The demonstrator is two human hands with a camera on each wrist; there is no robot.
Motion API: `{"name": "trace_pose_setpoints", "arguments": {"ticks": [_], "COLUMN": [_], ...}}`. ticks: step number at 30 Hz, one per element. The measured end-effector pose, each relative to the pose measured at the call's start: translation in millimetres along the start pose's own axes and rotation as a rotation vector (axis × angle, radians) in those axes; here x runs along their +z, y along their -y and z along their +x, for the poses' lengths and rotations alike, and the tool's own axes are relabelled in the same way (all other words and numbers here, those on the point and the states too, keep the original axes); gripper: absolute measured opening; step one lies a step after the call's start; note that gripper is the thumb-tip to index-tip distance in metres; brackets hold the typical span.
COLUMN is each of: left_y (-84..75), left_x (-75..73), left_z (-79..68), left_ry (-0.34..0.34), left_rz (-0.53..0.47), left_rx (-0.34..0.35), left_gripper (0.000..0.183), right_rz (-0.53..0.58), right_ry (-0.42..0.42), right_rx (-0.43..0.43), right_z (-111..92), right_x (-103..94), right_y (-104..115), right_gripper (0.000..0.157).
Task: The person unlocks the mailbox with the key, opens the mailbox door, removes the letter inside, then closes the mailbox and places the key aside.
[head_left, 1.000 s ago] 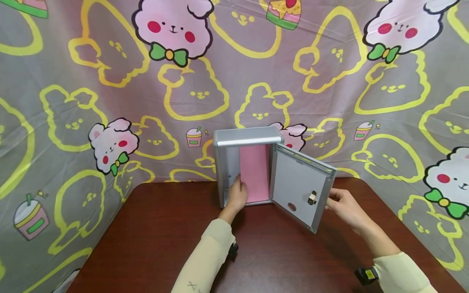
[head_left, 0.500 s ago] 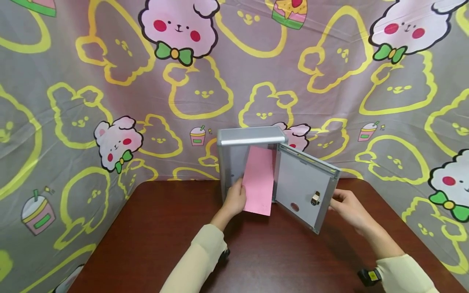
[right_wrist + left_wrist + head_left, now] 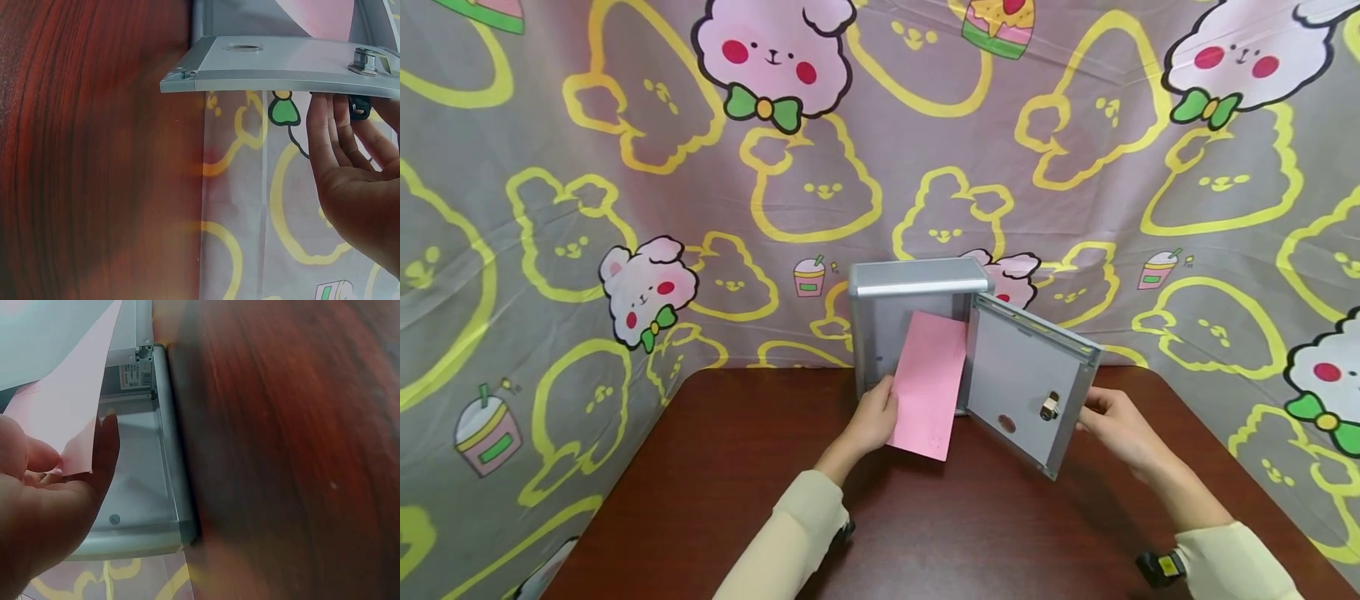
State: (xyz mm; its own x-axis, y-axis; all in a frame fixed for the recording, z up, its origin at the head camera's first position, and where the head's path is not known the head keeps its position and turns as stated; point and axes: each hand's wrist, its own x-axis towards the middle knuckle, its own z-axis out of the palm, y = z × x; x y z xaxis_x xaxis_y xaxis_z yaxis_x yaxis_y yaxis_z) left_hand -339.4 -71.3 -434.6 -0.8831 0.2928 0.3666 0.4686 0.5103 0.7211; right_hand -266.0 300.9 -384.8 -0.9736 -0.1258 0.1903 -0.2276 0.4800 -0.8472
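A silver metal box (image 3: 917, 271) stands on the table, its hinged door (image 3: 1018, 375) swung open to the right. My left hand (image 3: 874, 417) pinches the left edge of a pink envelope-like paper (image 3: 931, 383), which leans out of the box with its lower end forward. Thumb and fingers meet at the paper in the left wrist view. On the door's outer side, my right hand (image 3: 1120, 429) holds what looks like a black-headed key (image 3: 359, 107) close to the door. Its thumb is partly out of the right wrist view. A lock cylinder (image 3: 1049, 407) sits on the door's inner face.
The dark reddish wooden table (image 3: 752, 467) stretches in front of the box. A patterned cloth (image 3: 850, 192) with cartoon rabbits hangs behind and at both sides. A label (image 3: 134, 376) shows inside the box.
My left hand has drawn the pink paper out of the box, forward and down, tilting it. The right hand stays by the door, which has hardly moved. The head view has shifted slightly.
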Motion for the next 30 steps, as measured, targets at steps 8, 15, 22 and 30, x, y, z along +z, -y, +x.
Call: {"name": "trace_pose_setpoints", "arguments": {"ticks": [8,15,22,30], "left_y": [-2.7,-6.9,-9.5,-4.2], "left_x": [-12.5,-25.2,-32.8,-38.2], "left_z": [-17.2,-29.3,-36.6,-50.0], "left_ry": [0.028,0.046,0.108,0.21], "left_rz": [-0.01,-0.023,-0.049,0.024], "left_rx": [0.011,0.006,-0.004,0.054], "left_gripper": [0.02,0.022,0.022,0.023], "right_rz": [-0.008,-0.02,-0.006,0.005], "right_ry": [0.006,-0.007,-0.01,-0.003], "right_rx": [0.005,-0.002,-0.006,-0.01], "right_z": [0.4,1.0,1.4,1.4], "right_x": [1.2,-0.2,-1.8,-0.1], "right_y": [-1.0,1.4,1.0,-1.5], "right_gripper": [0.025,0.024,0.025,0.024]}}
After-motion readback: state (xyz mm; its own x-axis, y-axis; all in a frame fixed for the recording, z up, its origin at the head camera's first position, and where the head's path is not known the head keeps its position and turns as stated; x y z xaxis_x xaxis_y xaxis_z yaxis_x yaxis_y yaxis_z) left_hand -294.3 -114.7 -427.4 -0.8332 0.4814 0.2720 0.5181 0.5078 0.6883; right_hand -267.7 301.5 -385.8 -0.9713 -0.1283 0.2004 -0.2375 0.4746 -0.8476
